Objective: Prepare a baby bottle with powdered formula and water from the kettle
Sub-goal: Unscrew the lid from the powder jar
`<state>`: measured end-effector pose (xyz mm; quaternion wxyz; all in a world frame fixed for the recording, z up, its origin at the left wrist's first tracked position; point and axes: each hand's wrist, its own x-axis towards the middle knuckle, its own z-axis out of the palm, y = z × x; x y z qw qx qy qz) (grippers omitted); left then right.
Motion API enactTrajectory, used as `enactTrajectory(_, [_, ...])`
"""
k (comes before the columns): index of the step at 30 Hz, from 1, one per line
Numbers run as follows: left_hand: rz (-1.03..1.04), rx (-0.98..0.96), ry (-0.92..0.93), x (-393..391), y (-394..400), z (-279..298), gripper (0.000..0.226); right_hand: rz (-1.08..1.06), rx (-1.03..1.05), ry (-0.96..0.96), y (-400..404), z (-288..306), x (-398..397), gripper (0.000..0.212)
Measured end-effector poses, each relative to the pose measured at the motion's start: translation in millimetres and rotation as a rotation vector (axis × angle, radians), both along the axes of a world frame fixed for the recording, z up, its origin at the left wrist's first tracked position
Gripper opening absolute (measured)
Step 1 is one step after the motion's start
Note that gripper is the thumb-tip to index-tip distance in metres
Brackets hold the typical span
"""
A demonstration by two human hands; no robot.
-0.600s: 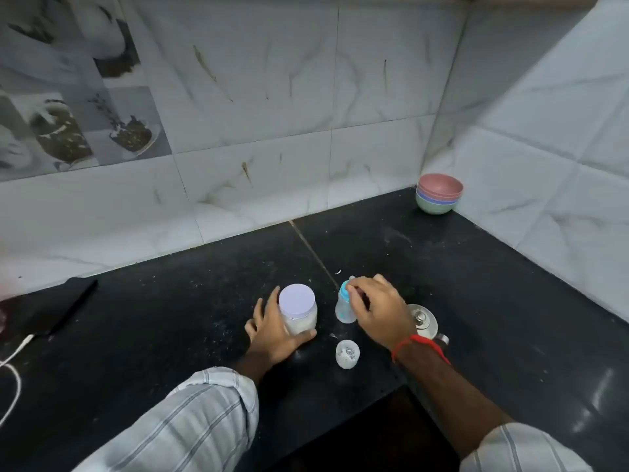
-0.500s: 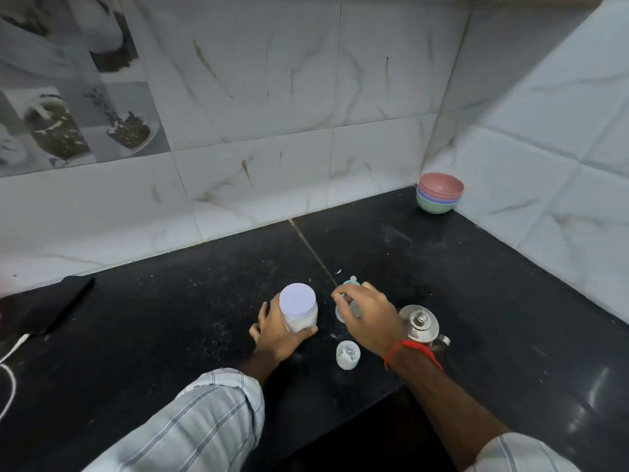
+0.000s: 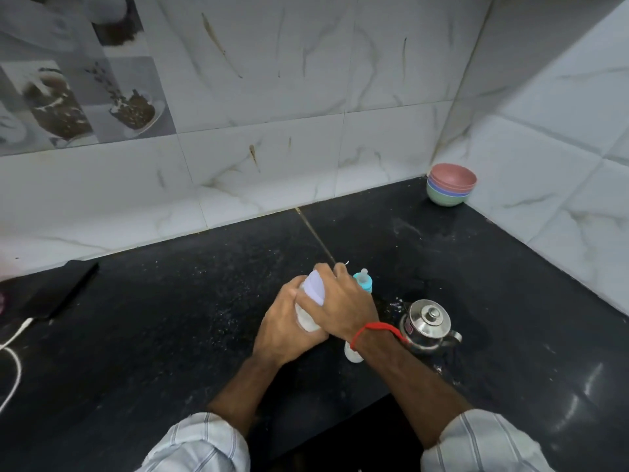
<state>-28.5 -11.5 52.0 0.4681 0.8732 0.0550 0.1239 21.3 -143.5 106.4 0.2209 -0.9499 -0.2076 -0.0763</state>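
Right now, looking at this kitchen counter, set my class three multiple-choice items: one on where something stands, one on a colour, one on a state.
1. Where do the stacked bowls stand?
A. In the far right corner of the counter
B. Beside the kettle
C. On the phone

2. What colour is the jar's lid?
A. Red
B. Pale lilac
C. Black

3. How is the jar held?
A. It stands untouched
B. One hand only
C. Both hands grip it

Answers: 1 A, the bowls sit where the two tiled walls meet. 2 B, pale lilac shows between the fingers. 3 C, the left hand wraps the body while the right hand covers the lid.
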Motion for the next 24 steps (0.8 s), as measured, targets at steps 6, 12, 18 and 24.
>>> enactTrajectory(6, [-0.047, 0.018, -0.004, -14.8, 13.6, 25.5, 0.087, 0.07, 0.206, -0.238, 0.2, 7.8, -4.7, 0.06])
enactTrajectory(12, [-0.138, 0.028, -0.016, -24.3, 21.9, 47.7, 0.09, 0.106, 0.339, -0.257, -0.4, 19.9, -14.6, 0.053])
enactTrajectory(18, [-0.295, -0.204, 0.087, -33.9, 30.6, 49.7, 0.087, 0.54, 0.323, -0.182, -13.4, 44.7, -16.3, 0.047])
enactTrajectory(24, [-0.29, -0.252, 0.048, -48.3, 20.4, 46.0, 0.096, 0.78, 0.333, 0.324, -33.6, 71.3, -9.0, 0.073])
